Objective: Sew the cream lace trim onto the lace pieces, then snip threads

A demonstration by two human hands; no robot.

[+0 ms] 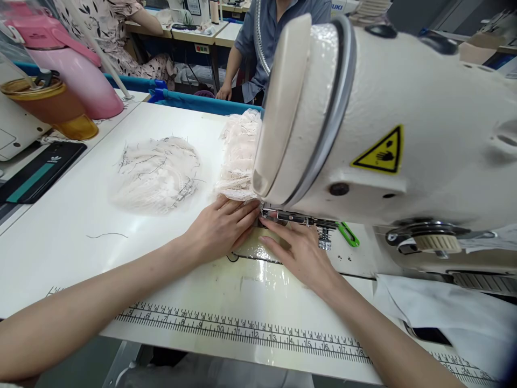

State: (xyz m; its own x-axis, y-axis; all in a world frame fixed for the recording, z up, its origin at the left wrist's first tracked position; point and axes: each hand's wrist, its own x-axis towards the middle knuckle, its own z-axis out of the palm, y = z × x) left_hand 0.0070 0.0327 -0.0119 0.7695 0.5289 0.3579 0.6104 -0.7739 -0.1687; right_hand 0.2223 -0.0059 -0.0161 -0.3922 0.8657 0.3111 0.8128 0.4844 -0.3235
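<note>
My left hand (220, 229) lies flat by the sewing machine's needle area, its fingers stretched over the near edge of a gathered pale pink lace fabric (240, 156). That fabric runs back along the left of the sewing machine head (315, 102). My right hand (301, 253) rests on the machine bed with thumb and fingers apart, its index fingertip close to the presser foot (269, 210). The needle and the exact stitching point are hidden by the head and my fingers. Left of the fabric lies a crumpled heap of similar lace pieces (157, 172) with loose dark threads.
A printed ruler (242, 330) runs along the table's front edge. A green thread snipper (348, 234) lies behind my right hand. White cloth (444, 312) covers part of a phone at right. A pink bottle (68, 70), brown cup (52, 105) and black case (42, 170) stand left. Two people sit beyond.
</note>
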